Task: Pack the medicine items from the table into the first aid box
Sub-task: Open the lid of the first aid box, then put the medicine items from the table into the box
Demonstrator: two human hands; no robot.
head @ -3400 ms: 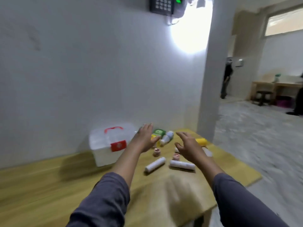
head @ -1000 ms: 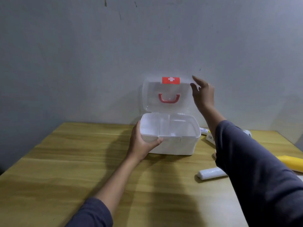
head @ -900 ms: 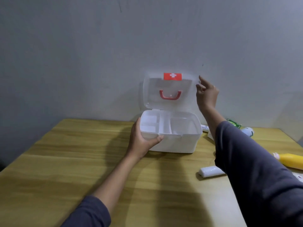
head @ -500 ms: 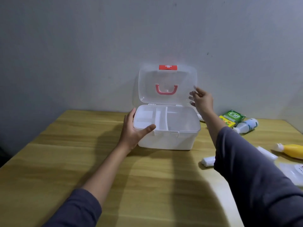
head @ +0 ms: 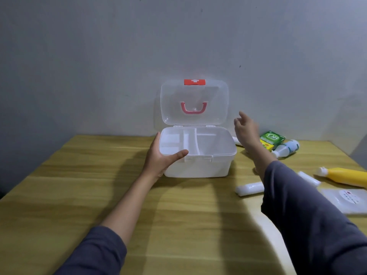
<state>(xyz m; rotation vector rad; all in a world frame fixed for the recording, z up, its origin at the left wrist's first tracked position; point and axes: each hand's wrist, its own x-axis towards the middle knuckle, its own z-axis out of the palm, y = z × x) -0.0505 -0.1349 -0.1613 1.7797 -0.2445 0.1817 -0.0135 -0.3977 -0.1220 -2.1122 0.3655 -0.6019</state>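
Head view shows your first aid box [head: 198, 165] open between your hands, lid [head: 194, 104] upright, its divided tray holding nothing. Your left hand [head: 160, 157] clasps the box's left front corner, thumb over the rim. Your right hand [head: 245, 130] hovers spread and empty just right of the lid; medicine items [head: 278, 143] lie on the table [head: 79, 195] beyond it.

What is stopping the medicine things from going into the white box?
Nothing visible. The lid stands open and the first aid box shows bare compartments. The left hand only grips its left corner. The green carton and white bottle lie beside it.
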